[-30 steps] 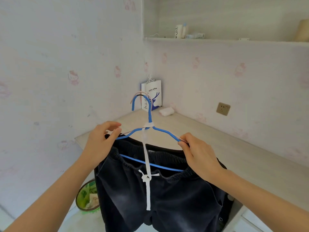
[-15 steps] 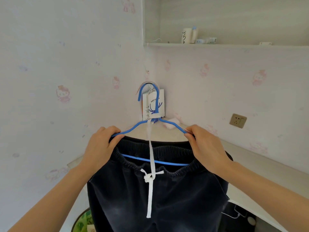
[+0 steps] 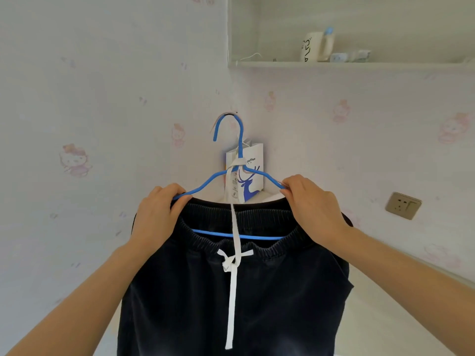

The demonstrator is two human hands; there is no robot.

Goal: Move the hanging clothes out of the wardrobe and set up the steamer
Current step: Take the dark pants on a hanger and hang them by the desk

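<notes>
The ends of the hanger (image 3: 240, 150) are covered by the left hand (image 3: 156, 217) and the right hand (image 3: 311, 204). Below them, the dark trousers (image 3: 282, 304) are cut off by the bottom edge. Between the hands, the base of the paper bag (image 3: 253, 181) is hidden behind the trousers. The small items (image 3: 339, 56) above the right hand are too blurred to be identified.

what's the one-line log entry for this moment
left hand: grips hanger left shoulder | right hand: grips right shoulder | pants: draped over hanger bar, held up facing wall
</notes>
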